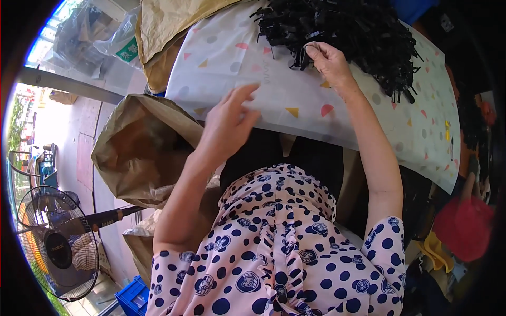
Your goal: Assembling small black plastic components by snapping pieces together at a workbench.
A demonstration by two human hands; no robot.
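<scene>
A heap of small black pieces (342, 31), thin and strip-like with stubby ends, lies on the far part of the table. My right hand (329, 63) is at the heap's near left edge, thumb and fingertips pinched together. What sits in that pinch is too small to make out; black pieces show right beside the fingertips. My left hand (229, 118) is over the table's near left edge, slightly blurred, its fingers apart with nothing visible in them. Just left of that hand a large brown paper sack (118, 134) gapes open, its inside mostly in shadow.
A white cover with coloured shapes (205, 68) spreads over the table. More brown paper (174, 21) rests at its far left corner, near a clear plastic bag (118, 42). A black fan (58, 247) and a blue crate (134, 297) stand left. A red round item (464, 229) is at right.
</scene>
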